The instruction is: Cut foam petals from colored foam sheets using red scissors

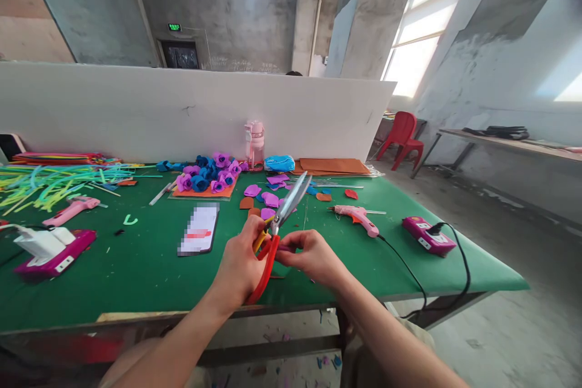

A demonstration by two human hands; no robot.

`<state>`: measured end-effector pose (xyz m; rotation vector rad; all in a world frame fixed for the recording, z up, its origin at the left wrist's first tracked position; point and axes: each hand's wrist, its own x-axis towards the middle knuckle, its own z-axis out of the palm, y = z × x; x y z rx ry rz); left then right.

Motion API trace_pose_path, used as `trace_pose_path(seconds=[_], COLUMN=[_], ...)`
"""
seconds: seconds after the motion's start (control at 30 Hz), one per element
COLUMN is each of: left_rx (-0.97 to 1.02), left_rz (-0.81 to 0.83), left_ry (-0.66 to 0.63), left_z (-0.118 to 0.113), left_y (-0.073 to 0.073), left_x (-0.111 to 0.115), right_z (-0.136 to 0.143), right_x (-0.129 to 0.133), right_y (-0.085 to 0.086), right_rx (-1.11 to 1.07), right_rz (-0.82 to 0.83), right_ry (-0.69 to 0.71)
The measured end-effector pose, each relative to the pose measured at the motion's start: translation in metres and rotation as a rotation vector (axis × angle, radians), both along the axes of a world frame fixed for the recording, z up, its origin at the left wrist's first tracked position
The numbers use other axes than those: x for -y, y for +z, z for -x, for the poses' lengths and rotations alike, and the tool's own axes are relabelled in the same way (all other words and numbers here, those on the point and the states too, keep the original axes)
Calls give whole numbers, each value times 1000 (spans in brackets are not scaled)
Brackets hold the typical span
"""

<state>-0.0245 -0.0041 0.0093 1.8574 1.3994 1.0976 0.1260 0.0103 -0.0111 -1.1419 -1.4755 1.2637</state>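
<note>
My left hand (243,257) is closed around scissors (290,205) with red and yellow handles. Their blades point up and away to the right, and look nearly together. Close beside the red handle, my right hand (309,253) pinches a small purple piece (285,248), mostly hidden by the fingers. Beyond the scissors lie loose purple petals (271,200) and several brown pieces (247,203). Purple and blue paper-like flowers (222,160) are heaped on an orange sheet (227,189) at the back.
A phone (200,229) lies left of my hands. Pink glue guns rest on both sides, one to the right (359,217); its black cable hangs over the table edge. Purple power strips (428,236) flank the green table (345,279). A pink bottle (254,144) stands against the white partition (182,109).
</note>
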Motion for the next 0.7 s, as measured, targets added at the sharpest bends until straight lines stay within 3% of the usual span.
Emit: trace_pose_path(seconds=[0.13,0.27,0.4,0.53,0.7], left_rx=[188,373,398,104,-325], left_rz=[3,3,-38,-73,-37], left_ry=[9,51,52,48,-32], left_z=[0,-5,-7,-2,2], left_y=[-5,-7,-6,-2,-4], left_x=[-5,-6,-5,0,7], right_z=[3,5,5,-2,-17], right_x=[0,2,2,-4,-17], right_y=[4,4,3,1,6], right_rx=[-210,-290,-329,-393,-635], right_rz=[95,62,69,75,53], right_ry=[13,10,-43,-171,-316])
